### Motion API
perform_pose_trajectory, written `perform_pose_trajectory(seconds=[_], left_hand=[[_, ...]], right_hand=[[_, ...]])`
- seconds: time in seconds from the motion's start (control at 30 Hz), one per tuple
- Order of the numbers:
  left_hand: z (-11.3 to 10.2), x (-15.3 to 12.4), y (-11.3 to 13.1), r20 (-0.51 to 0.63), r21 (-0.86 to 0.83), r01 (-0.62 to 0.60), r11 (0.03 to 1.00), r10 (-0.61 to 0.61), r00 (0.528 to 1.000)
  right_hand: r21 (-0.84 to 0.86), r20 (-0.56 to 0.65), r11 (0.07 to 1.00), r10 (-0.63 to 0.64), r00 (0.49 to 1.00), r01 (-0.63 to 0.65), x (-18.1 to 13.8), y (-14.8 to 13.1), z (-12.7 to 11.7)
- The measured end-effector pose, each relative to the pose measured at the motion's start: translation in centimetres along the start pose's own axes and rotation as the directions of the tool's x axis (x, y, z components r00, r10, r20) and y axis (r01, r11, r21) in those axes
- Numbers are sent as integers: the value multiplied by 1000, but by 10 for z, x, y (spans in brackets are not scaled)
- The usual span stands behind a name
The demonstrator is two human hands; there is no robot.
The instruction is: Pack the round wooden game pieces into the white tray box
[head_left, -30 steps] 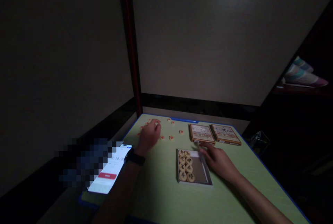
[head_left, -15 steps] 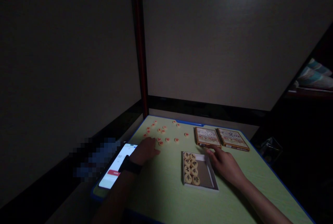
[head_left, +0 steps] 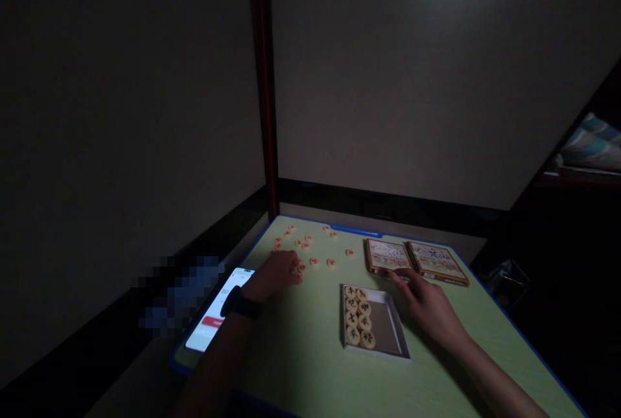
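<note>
The work in hand seems to be the picking of round game pieces. The left hand [head_left: 277,272] is low over the tabletop [head_left: 310,373], its fingers bent and their tips at the near edge of the scattered red-marked pieces [head_left: 330,263]. These lie loose toward the far left part. The open box [head_left: 402,348] lies nearer to the person; 8 black-marked pieces [head_left: 365,322] stand in it in 2 columns along its left side, and its right part is bare.

The right hand [head_left: 429,305] is half curled, thumb and forefinger close together, beside the far right corner of the open box and just before the left of 2 closed boxes [head_left: 388,255]. In my judgement, the next move calls for a gentle pinch on the rim of 1 piece, without pushing its neighbours.

Whether the left fingers grip a piece I cannot tell, because the hand covers them. Between the right fingertips I also cannot tell. The wristband [head_left: 241,305] and forearm hide a part of the phone [head_left: 201,337]; both forearms are cut off below.
</note>
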State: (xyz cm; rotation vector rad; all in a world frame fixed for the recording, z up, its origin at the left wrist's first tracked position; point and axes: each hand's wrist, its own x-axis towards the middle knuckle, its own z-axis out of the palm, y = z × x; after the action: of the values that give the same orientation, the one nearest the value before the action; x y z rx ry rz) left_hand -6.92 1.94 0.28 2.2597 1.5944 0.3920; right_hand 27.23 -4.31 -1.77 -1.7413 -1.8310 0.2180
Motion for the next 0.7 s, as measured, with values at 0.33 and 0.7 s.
perform_pose_trajectory(seconds=[0.33, 0.7], left_hand=[[-8, 19, 7, -230, 352, 225, 908, -150, 962], [9, 14, 8, -144, 312, 245, 918, -210, 967]], right_hand=[[-91, 116, 973, -200, 973, 210, 63, -48, -14], [-374, 519, 855, -129, 845, 360, 139, -79, 46]])
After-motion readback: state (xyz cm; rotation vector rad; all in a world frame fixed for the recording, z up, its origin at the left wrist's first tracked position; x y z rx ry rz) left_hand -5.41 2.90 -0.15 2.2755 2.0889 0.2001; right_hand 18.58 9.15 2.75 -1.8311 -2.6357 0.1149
